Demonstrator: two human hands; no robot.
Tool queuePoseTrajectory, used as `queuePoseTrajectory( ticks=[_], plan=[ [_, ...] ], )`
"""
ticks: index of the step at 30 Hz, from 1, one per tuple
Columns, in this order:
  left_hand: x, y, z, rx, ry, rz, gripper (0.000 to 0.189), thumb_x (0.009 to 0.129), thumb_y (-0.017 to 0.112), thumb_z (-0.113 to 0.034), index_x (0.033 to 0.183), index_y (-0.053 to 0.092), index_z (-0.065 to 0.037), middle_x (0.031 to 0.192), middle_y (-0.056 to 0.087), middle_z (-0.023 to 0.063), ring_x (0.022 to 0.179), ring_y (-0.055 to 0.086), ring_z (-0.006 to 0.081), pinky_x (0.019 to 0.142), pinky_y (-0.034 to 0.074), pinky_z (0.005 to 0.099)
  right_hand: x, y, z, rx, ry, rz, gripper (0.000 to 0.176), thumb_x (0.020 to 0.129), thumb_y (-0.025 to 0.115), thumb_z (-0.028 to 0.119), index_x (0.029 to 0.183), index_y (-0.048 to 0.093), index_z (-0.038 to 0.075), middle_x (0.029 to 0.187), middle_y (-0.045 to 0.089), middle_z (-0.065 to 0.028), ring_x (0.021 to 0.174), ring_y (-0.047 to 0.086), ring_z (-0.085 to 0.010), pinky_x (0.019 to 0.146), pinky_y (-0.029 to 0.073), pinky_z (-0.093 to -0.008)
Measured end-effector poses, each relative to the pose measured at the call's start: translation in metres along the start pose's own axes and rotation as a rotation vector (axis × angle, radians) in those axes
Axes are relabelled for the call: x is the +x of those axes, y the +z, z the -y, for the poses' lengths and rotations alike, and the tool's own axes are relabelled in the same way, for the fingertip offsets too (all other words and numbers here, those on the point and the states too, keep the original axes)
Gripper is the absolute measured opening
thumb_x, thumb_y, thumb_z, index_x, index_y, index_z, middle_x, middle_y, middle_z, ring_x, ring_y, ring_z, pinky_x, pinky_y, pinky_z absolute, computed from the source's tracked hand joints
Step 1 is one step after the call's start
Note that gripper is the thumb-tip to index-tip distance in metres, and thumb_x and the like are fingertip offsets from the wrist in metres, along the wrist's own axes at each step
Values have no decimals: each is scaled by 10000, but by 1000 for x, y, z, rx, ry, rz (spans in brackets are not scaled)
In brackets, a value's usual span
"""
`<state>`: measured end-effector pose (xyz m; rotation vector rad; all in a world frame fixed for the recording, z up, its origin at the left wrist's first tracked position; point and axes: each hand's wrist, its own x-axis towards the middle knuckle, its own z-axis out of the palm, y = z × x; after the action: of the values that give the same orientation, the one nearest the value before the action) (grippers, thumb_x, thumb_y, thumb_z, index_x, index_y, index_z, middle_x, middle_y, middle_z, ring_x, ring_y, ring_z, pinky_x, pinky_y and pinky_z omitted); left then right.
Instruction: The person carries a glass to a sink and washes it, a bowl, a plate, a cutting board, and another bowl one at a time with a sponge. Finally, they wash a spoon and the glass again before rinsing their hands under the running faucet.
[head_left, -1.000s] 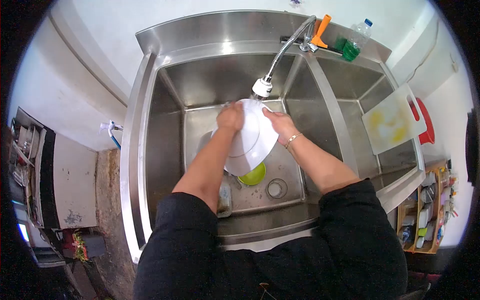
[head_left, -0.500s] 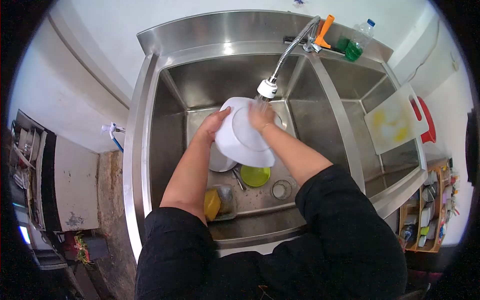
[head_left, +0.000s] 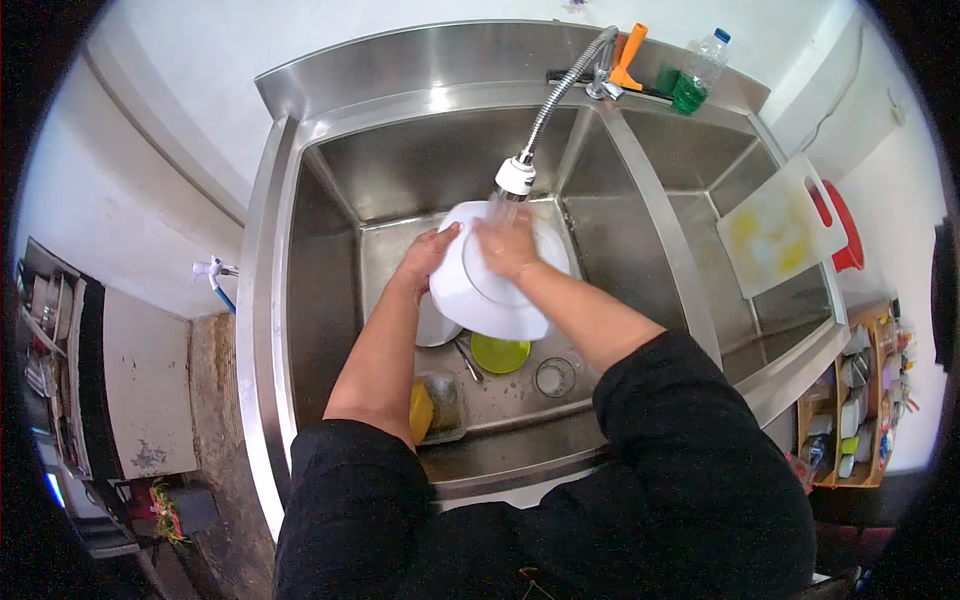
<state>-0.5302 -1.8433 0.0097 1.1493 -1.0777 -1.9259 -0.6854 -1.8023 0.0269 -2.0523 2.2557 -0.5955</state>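
Note:
My left hand (head_left: 430,256) grips the left edge of a white plate (head_left: 490,318), which is tilted with its underside up over the sink basin (head_left: 430,150). On that underside lies my right hand (head_left: 508,246), its fingers stretched out and somewhat blurred under running water. The white spray head (head_left: 516,177) of the faucet hangs just above it. Below the plate sit another white dish (head_left: 436,328), partly hidden, a lime-green bowl (head_left: 500,356), some metal cutlery (head_left: 468,360) and a drinking glass (head_left: 555,378). Beside my left forearm is a clear container (head_left: 450,405) next to a yellow item (head_left: 421,412).
A stained white cutting board (head_left: 768,235) leans across the second basin (head_left: 680,150), with a red object (head_left: 850,232) behind it. On the back ledge stand an orange-handled tool (head_left: 628,60) and a bottle of green liquid (head_left: 700,75). A wooden rack (head_left: 870,400) is at right.
My right hand has slid leftward across the plate's underside. The plate has turned slightly in my left hand's grip, and the whole view has shifted a little.

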Motion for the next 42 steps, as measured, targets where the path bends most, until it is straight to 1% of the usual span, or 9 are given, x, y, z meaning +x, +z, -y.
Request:
queuePoseTrajectory(
  ticks=[4, 8, 11, 15, 17, 20, 26, 35, 42],
  plan=[
    [-9, 7, -7, -108, 60, 37, 474, 854, 581, -348, 1121, 545, 42, 1023, 621, 128, 823, 616, 186, 723, 501, 316, 5, -4, 27, 205, -236, 63, 407, 914, 384, 249, 1223, 474, 0, 1346, 377, -225, 1270, 336, -348, 1035, 293, -433],
    [-24, 5, -33, 116, -54, 46, 412, 852, 583, -293, 1102, 558, 34, 982, 637, 116, 794, 629, 177, 697, 506, 304, 42, -29, -4, 211, 351, 397, 240, 833, 429, 138, 885, 650, 58, 1113, 584, -157, 1171, 454, -315, 909, 403, -460],
    [-6, -5, -12, 148, -31, 157, 367, 840, 604, -222, 1086, 546, 45, 920, 647, 113, 736, 638, 182, 647, 522, 316, 21, 48, -8, -96, -376, -167, 247, 823, 435, 160, 910, 658, 99, 1068, 602, -156, 1155, 467, -301, 887, 417, -459],
    [-22, -6, -20, 174, -44, 162, 322, 806, 624, -175, 1060, 573, 16, 900, 652, 114, 722, 641, 180, 644, 521, 311, 19, 25, -11, 274, -469, 0, 315, 862, 429, 293, 1035, 618, 111, 1165, 559, -160, 1161, 458, -322, 904, 401, -465],
    [-19, -13, -28, 120, -14, 85, 324, 793, 635, -183, 1056, 583, -1, 891, 653, 109, 712, 640, 178, 638, 520, 308, 42, 37, -57, 449, 136, 300, 487, 902, 420, 471, 1108, 597, 67, 1091, 619, -130, 984, 588, -266, 880, 431, -317],
    [-30, -12, -37, -56, 44, -50, 347, 784, 647, -236, 1033, 593, 0, 869, 653, 104, 690, 636, 175, 632, 514, 304, 13, -37, -69, 1024, 782, 539, 522, 842, 560, 486, 1083, 602, 24, 999, 638, -118, 879, 626, -230, 751, 495, -421],
    [4, -19, 5, 277, 43, -334, 544, 840, 568, -421, 1072, 558, 71, 998, 617, 204, 897, 610, 252, 783, 485, 357, 10, -56, -87, 1624, 683, 584, 367, 826, 653, 188, 1110, 544, -17, 1026, 621, -131, 906, 624, -242, 784, 526, -393],
    [65, 20, 105, 322, -300, -308, 739, 917, 188, -551, 1271, 407, 60, 1277, 450, 244, 1176, 443, 364, 998, 327, 441, -23, -97, -40, 1310, 746, 337, 274, 807, 656, 125, 1004, 581, -49, 913, 640, -112, 726, 622, -219, 633, 517, -366],
    [-30, 64, -49, -135, -595, 24, 681, 900, 324, -537, 1301, 369, 12, 1213, 508, 216, 1107, 512, 343, 981, 334, 504, -79, -143, 15, 612, 77, 353, 210, 836, 593, 180, 805, 615, -26, 681, 618, -101, 666, 609, -178, 594, 469, -327]
  ],
)
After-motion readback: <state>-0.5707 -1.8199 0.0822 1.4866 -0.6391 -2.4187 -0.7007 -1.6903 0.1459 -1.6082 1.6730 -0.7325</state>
